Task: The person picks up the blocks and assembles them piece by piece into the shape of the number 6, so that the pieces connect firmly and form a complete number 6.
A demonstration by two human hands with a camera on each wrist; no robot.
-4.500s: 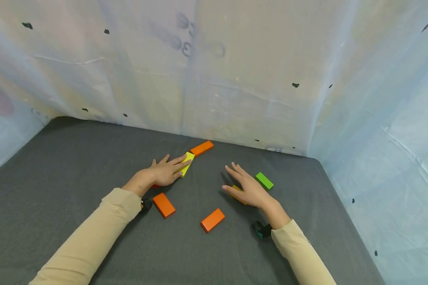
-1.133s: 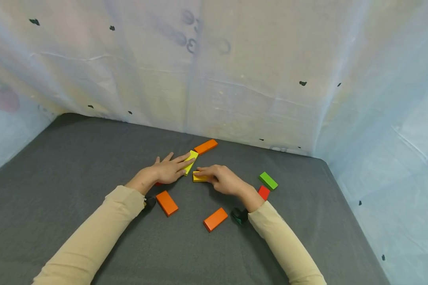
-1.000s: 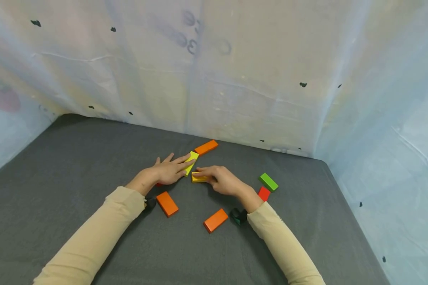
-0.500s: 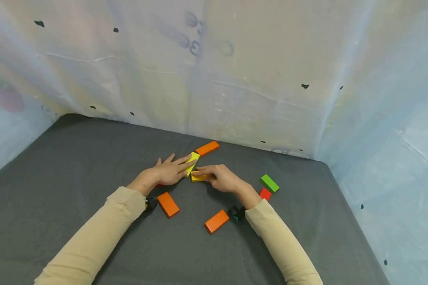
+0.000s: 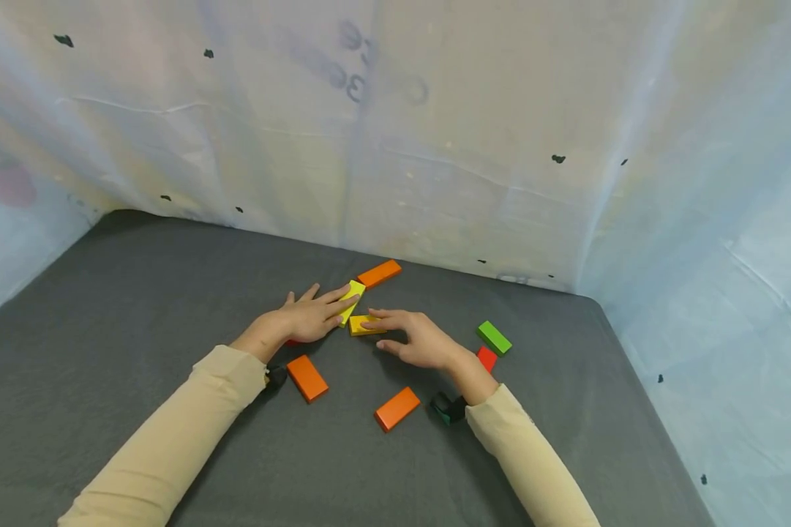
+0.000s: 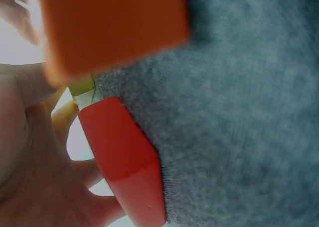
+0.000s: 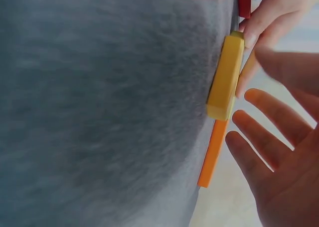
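Note:
My left hand (image 5: 306,320) lies with straight, spread fingers across a bright yellow block (image 5: 356,290) near the back of the table. A red block (image 6: 119,137) sits below that palm, mostly hidden in the head view. Just right of the bright yellow block, its left end close to it, lies a darker yellow block (image 5: 358,328). My right hand (image 5: 428,342) hovers at its right end with loosely spread fingers, the fingertips over the block and the thumb apart from it. In the right wrist view those fingers grip nothing.
An orange block (image 5: 380,273) meets the bright yellow one's far end. Two more orange blocks lie nearer: one by the left wrist (image 5: 307,378), another in front (image 5: 397,408). A green block (image 5: 495,337) and a red block (image 5: 486,357) lie right. A plastic sheet (image 5: 461,146) walls the grey table.
My right hand has brought the darker yellow block leftward from beside the green block to the bright yellow one, then loosened its fingers and drawn slightly back. The left hand has stayed put.

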